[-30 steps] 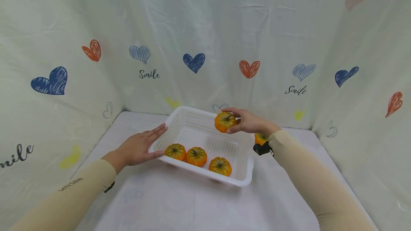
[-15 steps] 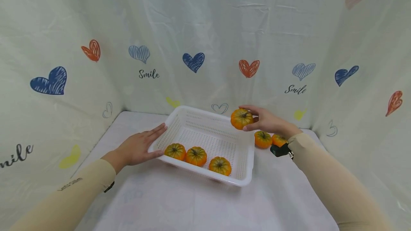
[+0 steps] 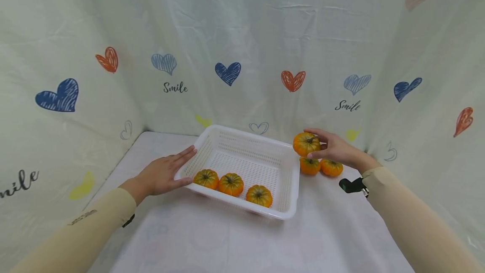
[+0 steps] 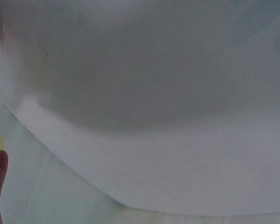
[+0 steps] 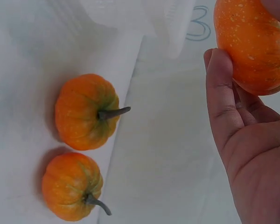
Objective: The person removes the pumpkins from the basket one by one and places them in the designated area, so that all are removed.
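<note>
My right hand holds a small orange pumpkin between thumb and fingers, raised just past the right rim of a white plastic basket. In the right wrist view the held pumpkin appears at the upper right, partly cut off. Under it, two more pumpkins stand on the table: one nearer the basket and one to its right. My left hand rests with straight fingers against the basket's left side. Three pumpkins sit in a row along the near wall inside the basket.
A white cloth covers the table. Behind and at both sides hangs a pale curtain printed with hearts and the word Smile. The left wrist view shows mostly shaded white cloth.
My right hand has carried the pumpkin from above the basket to the right, past its rim. Two pumpkins on the table have come into fuller view. The left hand and basket stay put.
</note>
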{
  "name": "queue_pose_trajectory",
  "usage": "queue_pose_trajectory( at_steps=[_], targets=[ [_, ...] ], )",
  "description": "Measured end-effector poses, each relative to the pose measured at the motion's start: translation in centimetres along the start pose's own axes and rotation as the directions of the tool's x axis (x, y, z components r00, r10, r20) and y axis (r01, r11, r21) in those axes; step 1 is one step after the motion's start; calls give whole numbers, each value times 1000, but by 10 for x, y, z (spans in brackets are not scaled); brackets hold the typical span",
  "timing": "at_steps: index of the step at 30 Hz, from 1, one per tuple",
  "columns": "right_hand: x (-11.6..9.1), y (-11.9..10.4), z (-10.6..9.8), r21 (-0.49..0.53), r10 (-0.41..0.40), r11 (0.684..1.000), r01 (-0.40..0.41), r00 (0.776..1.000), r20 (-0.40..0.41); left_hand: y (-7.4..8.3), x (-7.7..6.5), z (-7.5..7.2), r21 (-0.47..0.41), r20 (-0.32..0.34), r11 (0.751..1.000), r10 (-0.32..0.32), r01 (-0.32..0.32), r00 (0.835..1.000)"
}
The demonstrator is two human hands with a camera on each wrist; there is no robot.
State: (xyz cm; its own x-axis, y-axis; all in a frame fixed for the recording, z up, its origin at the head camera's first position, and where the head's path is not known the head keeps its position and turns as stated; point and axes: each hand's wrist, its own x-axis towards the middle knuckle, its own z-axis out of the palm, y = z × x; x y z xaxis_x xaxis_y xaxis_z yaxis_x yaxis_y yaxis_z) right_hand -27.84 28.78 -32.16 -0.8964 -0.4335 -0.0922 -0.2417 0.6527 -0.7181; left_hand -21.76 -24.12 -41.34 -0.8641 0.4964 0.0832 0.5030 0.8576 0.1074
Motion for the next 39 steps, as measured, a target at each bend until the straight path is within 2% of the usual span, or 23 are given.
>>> queue_pose_trajectory(
  at_steps=[12,22,30,39],
  targets=[
    [-17,24,-7,37,43,998,-41,998,-36,-2,0,1,-5,-5,1000,12,-12,1000],
    [-30,40,-9,64,108,993,-104,992,-65,-2,-1,2,-10,-18,1000,19,-19,1000],
    [-40,62,-15,95,118,989,-109,988,-96,-3,0,3,-7,-10,1000,10,-10,1000],
    [-47,80,-22,84,168,984,-159,979,-112,-3,1,4,-1,-4,1000,5,-5,1000]
  ],
)
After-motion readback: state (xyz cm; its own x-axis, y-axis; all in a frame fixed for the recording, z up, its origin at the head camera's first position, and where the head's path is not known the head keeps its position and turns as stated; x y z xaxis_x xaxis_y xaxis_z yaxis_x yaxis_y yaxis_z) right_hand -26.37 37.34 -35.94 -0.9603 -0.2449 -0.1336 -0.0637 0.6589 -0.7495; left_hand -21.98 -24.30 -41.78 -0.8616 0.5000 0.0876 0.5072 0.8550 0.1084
